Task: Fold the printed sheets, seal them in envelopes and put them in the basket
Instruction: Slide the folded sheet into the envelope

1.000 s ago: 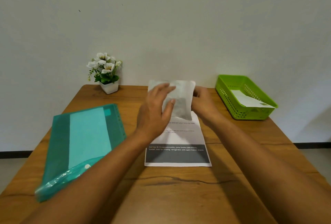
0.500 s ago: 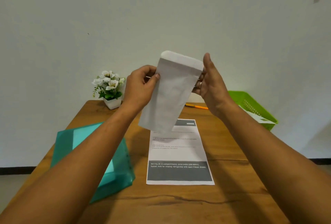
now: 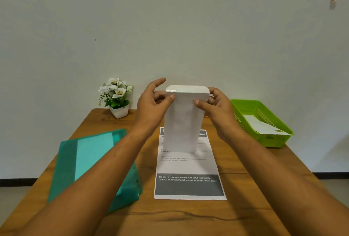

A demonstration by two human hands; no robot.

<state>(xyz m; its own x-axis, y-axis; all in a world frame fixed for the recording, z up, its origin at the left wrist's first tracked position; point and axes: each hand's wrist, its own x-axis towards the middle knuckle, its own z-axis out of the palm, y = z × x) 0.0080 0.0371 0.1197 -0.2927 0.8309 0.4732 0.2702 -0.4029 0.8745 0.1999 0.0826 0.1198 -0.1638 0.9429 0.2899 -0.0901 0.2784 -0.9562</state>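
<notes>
Your left hand [image 3: 151, 107] and right hand [image 3: 217, 109] each pinch an upper corner of the white paper envelope [image 3: 182, 122], thumbs in front, other fingers behind, left index lifted clear. Envelope is upright, held above the wooden worktop [image 3: 170, 217]. Printed white sheet [image 3: 188, 167] lies flat, unfolded, under it. Green plastic basket [image 3: 273, 140] at right rear holds a second white envelope [image 3: 264, 127]. Teal plastic folder [image 3: 90, 160] lies left.

Printed sheet [image 3: 188, 167]: seemingly "Ice tray"
</notes>
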